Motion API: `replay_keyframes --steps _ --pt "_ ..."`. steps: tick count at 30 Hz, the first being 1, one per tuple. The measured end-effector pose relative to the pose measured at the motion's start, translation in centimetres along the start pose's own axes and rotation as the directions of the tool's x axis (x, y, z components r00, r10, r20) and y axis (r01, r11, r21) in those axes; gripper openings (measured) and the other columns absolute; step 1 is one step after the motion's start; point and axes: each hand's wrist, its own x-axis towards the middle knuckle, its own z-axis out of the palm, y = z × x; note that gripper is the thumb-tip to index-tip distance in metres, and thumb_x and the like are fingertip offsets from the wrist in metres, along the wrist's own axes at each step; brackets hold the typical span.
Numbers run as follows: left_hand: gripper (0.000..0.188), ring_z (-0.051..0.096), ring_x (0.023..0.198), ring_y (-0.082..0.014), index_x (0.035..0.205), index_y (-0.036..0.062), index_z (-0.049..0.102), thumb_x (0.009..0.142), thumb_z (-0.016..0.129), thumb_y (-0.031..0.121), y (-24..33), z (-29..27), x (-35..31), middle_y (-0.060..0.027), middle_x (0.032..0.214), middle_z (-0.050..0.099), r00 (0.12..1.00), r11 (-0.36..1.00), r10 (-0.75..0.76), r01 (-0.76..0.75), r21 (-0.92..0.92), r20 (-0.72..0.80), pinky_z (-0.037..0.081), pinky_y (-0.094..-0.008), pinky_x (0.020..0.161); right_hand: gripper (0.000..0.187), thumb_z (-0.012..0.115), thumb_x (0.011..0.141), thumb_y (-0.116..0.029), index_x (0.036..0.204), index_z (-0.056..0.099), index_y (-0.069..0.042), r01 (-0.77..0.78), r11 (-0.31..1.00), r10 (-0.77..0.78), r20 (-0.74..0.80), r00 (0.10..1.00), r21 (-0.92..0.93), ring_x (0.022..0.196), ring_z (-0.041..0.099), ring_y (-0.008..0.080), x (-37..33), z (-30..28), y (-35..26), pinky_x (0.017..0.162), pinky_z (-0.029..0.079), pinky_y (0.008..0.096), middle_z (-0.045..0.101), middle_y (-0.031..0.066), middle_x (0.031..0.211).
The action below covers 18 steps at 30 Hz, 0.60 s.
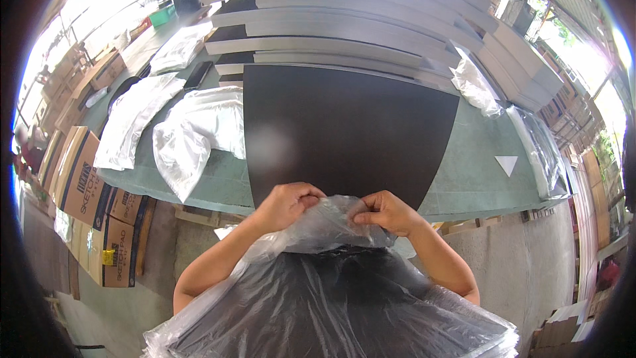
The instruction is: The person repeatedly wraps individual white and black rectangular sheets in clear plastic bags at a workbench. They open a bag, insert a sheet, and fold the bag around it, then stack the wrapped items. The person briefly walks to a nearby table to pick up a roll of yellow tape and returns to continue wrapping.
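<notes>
left hand [286,204]: pinching clear plastic bag [324,225] mouth | right hand [387,212]: pinching same bag | bag: at near edge of black board [348,132] | board: flat on green worktop [474,172]

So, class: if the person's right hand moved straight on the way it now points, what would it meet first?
The right hand points inward along the bunched clear plastic bag, so it would most likely meet the left hand first, gripping the same bag edge over the black sheet. Depth is uncertain.
</notes>
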Motion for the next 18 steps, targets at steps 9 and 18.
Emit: replay_keyframes --steps 9,18 --pt "0.015 0.058 0.069 -0.0119 0.091 0.0014 0.057 0.078 0.058 0.009 0.1 -2.8 -0.5 -0.005 0.074 0.059 0.915 0.974 -0.224 0.218 -0.056 -0.335 0.045 -0.0259 0.056 0.027 0.066 0.076 -0.021 0.086 0.059 0.003 -0.11 0.91 0.179 -0.139 0.974 0.4 0.064 0.056 0.0114 -0.5 -0.4 1.1 0.061 0.046 0.0246 0.059 0.0057 0.073" --pt "0.044 0.055 0.066 -0.0174 0.115 0.0063 0.042 0.077 0.06 0.014 1.2 3.5 -1.5 -0.0095 0.077 0.055 0.998 0.99 0.009 0.0 -0.143 0.062 0.044 -0.0291 0.065 0.036 0.054 0.084 -0.035 0.087 0.057 0.001 -0.224 0.936 0.292 -0.244 0.925 0.271 0.07 0.051 0.011 1.0 3.9 1.8 0.061 0.043 0.0237 0.055 0.0051 0.077"
